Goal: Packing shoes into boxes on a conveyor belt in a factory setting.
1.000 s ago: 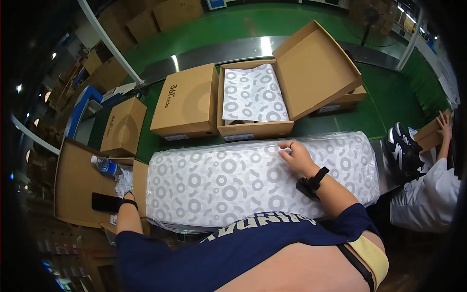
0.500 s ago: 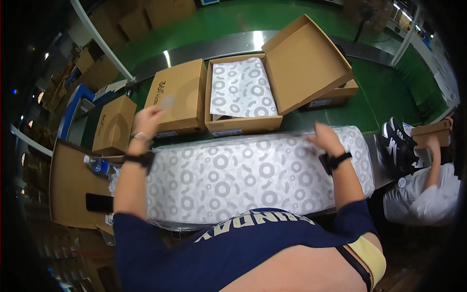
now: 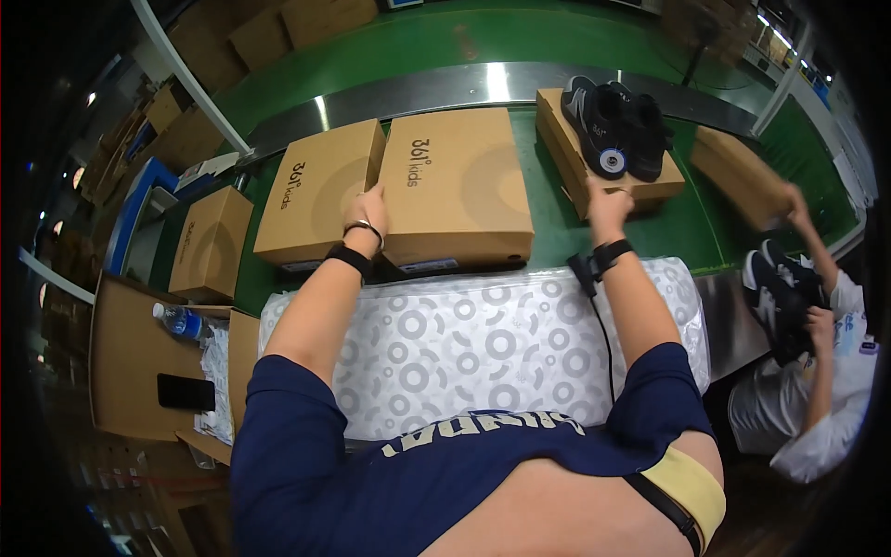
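Observation:
Two closed brown shoeboxes stand side by side on the green surface: a left shoebox [image 3: 317,186] and a middle shoebox [image 3: 459,186]. My left hand [image 3: 371,210] is closed at the near left edge of the middle shoebox, fingers curled where the two boxes meet. Farther right, a pair of black shoes [image 3: 620,130] rests on top of another shoebox [image 3: 549,116]. My right hand [image 3: 610,209] is closed on that box's near edge, just below the shoes; part of its fingers is hidden. Below my forearms lies a stack of patterned white wrapping paper [image 3: 445,343].
A smaller shoebox [image 3: 212,243] stands at the left, above an open carton [image 3: 130,357] with a water bottle [image 3: 178,321] and a black phone [image 3: 186,392]. At right, a co-worker's hands [image 3: 819,327] handle black shoes [image 3: 778,292] and a blurred shoebox [image 3: 738,176].
The middle box's lid has come down over the paper inside. My left hand has moved right, and my right hand forward to the box with shoes. The co-worker's box has moved away from them.

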A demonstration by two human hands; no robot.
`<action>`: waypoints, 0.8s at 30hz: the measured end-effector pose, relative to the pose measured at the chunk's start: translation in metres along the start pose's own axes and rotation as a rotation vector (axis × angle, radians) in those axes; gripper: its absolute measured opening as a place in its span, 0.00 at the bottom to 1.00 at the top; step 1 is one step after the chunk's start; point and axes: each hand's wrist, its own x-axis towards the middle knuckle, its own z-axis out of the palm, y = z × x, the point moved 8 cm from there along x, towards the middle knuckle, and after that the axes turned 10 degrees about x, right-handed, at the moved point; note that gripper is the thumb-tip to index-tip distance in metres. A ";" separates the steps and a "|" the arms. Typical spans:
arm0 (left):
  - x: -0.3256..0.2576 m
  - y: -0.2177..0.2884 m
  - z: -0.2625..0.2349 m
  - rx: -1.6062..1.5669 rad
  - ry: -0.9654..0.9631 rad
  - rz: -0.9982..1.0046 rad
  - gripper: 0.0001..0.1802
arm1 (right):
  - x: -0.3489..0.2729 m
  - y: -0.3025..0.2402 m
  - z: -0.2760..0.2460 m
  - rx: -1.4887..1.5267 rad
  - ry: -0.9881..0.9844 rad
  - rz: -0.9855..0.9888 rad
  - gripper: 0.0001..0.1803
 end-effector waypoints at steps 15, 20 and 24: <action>-0.065 0.203 0.060 0.585 0.211 0.693 0.39 | -0.032 0.029 0.033 0.611 -0.057 0.661 0.59; -0.015 0.160 0.070 0.422 -0.217 0.484 0.42 | -0.107 0.006 0.022 0.628 -0.078 0.613 0.57; -0.011 0.115 0.010 0.468 -0.176 0.403 0.47 | -0.114 0.014 0.011 0.635 -0.097 0.666 0.57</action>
